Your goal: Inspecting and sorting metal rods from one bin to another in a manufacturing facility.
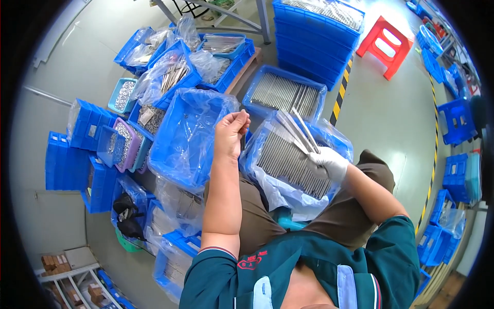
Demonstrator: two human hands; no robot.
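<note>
right hand (329, 164) around metal rods (305, 130), left hand (232, 131) closed (contents unclear), blue bin (172, 167) alongside

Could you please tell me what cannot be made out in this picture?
All in the head view:
- Whether the left hand holds anything: its curled fingers hide the palm.
- The gripped part of the metal rods: the gloved right hand covers it.
- What the lower bins of the tall blue stack contain: their walls hide it.
- The white shelf's outer end: the dark rim cuts it off.
</note>
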